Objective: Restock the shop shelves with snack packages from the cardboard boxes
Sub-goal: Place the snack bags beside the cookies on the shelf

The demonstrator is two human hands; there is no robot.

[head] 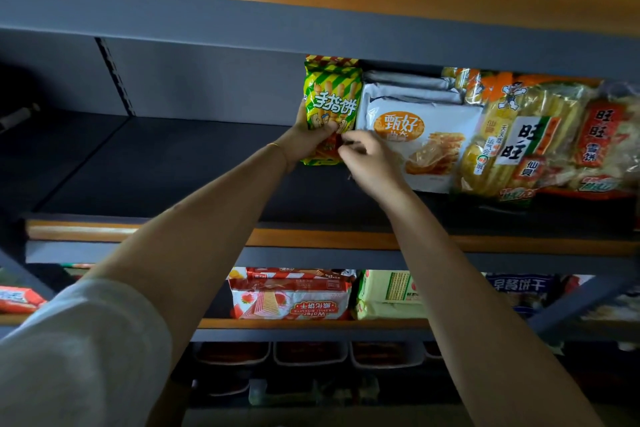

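Left hand [306, 142] grips the green pack [330, 104] upright, long axis vertical, just left of the white pack [426, 135], right hand [367, 163] pinching its lower edge

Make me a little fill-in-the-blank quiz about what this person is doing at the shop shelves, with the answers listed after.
1. The left hand grips a green and ____ striped snack bag.
2. That bag stands directly to the ____ of the white package.
3. The left wrist wears a thin ____ bracelet.
4. The pink wafer packs sit one shelf ____ the hands.

Answers: yellow; left; gold; below
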